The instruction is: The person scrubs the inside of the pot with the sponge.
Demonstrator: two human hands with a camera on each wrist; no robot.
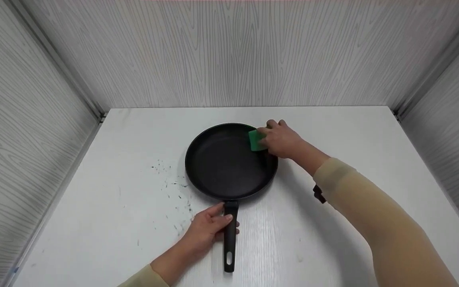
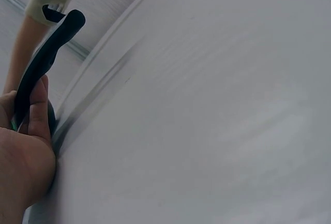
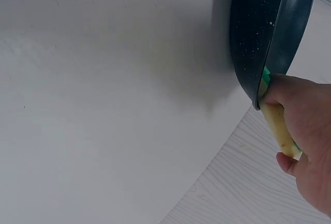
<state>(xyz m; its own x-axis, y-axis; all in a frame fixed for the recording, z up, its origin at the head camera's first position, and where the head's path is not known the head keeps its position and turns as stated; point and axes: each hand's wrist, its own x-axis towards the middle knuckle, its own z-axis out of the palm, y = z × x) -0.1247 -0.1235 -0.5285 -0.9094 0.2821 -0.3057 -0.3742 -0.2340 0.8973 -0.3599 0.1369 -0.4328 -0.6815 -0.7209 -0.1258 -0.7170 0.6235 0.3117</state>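
A black frying pan (image 1: 229,163) is in the middle of the head view, its handle (image 1: 230,239) pointing toward me. My left hand (image 1: 207,225) grips that handle near the pan's body, thumb on top and fingertips showing on the far side. At the pan's upper right rim, my right hand (image 1: 282,139) holds a green and yellow sponge (image 1: 256,140) against the rim. From the right wrist view, the sponge (image 3: 278,125) straddles the rim, its yellow side toward the pan's speckled outer wall (image 3: 256,32). In the left wrist view the handle (image 2: 46,53) rises out of my left hand (image 2: 31,151).
The pan is over a white table (image 1: 114,179). Dark specks and smears (image 1: 175,185) mark the tabletop left of the pan. Wood-grain panels stand along the back (image 1: 229,52) and both sides. A dark wrist strap (image 1: 319,194) shows under the right sleeve.
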